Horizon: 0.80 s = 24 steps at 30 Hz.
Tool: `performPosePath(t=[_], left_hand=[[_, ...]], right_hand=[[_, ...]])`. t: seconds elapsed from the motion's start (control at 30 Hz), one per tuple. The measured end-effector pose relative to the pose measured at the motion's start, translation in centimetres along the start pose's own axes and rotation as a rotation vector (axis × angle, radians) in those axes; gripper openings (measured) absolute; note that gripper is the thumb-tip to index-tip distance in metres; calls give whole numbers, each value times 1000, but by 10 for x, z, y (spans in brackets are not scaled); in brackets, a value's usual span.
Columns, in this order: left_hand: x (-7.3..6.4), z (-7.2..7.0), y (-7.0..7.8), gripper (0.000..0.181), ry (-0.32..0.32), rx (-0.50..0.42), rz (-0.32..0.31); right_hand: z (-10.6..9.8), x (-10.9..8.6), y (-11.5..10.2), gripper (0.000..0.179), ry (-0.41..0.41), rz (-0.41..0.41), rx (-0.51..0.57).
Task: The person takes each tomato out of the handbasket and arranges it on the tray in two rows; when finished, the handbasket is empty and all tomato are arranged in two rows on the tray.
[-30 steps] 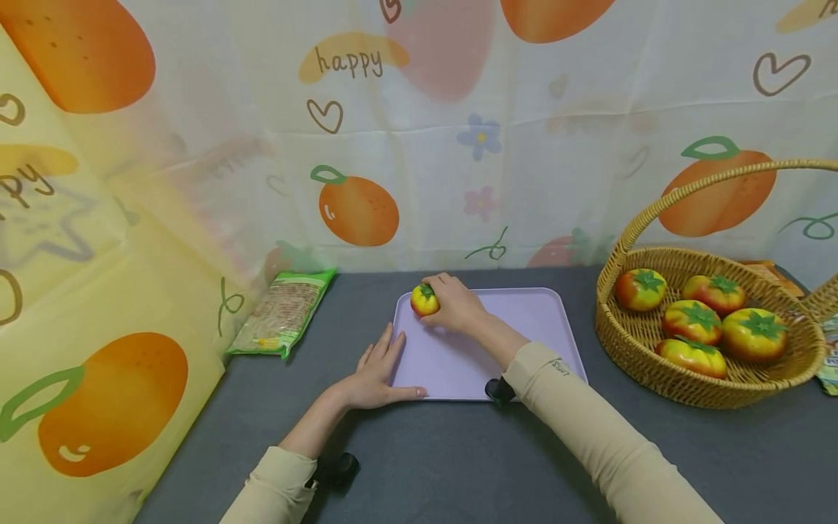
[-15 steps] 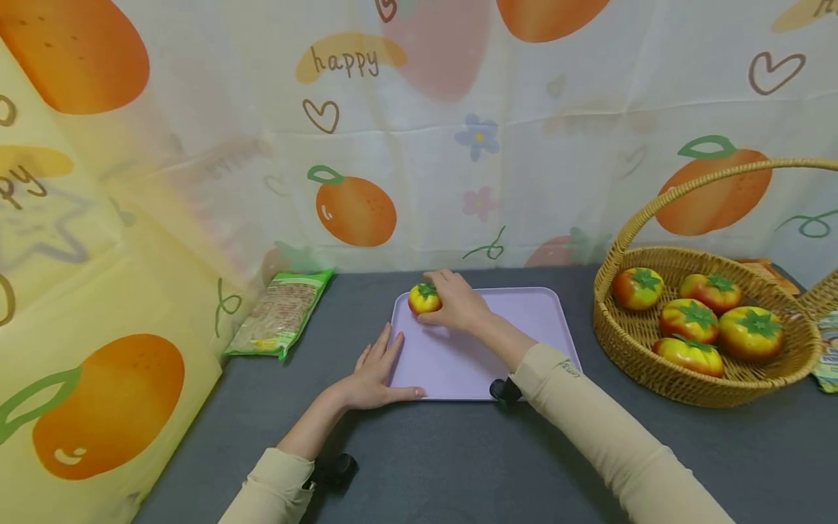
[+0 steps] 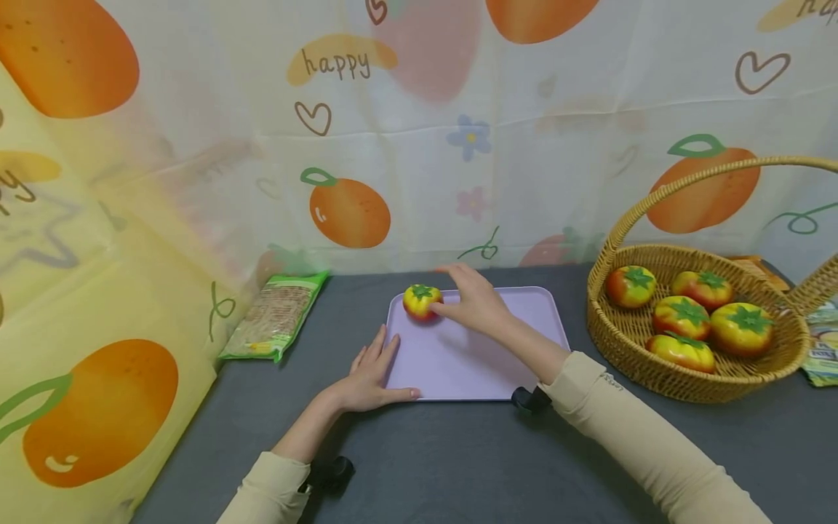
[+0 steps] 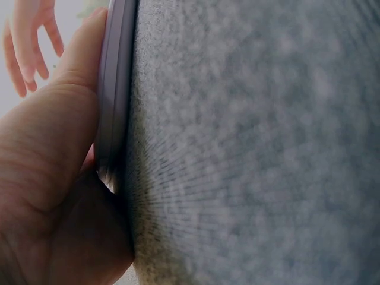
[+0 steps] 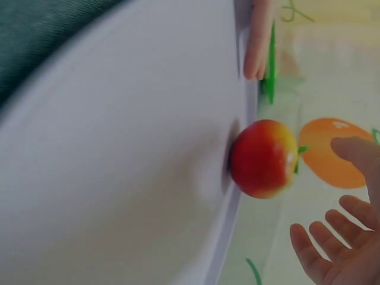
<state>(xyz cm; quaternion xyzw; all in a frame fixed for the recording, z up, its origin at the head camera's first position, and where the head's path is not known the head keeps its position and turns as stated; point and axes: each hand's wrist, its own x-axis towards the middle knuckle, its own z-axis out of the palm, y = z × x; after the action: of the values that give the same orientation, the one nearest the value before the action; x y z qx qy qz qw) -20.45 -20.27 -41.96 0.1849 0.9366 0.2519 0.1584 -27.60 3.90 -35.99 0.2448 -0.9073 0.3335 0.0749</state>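
We see one red-and-yellow fruit [image 3: 420,302] sitting on the far left corner of the tray [image 3: 484,364]. Our right hand [image 3: 479,304] is just right of it, fingers and thumb spread apart, gripping nothing. Our left hand [image 3: 365,380] rests against the tray's near left corner, fingers straight. The basket [image 3: 644,380] stands to the right with five similar fruits [image 3: 681,318]; a packet [image 3: 276,318] lies far left.
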Motion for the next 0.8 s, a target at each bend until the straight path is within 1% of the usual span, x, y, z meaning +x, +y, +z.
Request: performPosePath(t=[0.1, 0.33, 0.47, 0.6, 0.8], left_hand=[[1, 0, 0, 111, 0, 6, -2], [1, 2, 1, 110, 5, 2, 7], [1, 2, 0, 110, 5, -4, 20], [1, 2, -1, 109, 6, -5, 29], [2, 2, -1, 110, 14, -4, 28]], right_hand=[[-8, -8, 0, 62, 31, -6, 29], [-28, -30, 2, 59, 63, -19, 94], [-44, -47, 7, 60, 77, -33, 85], [-62, -64, 17, 61, 100, -41, 62], [-91, -87, 33, 56, 143, 1, 17]])
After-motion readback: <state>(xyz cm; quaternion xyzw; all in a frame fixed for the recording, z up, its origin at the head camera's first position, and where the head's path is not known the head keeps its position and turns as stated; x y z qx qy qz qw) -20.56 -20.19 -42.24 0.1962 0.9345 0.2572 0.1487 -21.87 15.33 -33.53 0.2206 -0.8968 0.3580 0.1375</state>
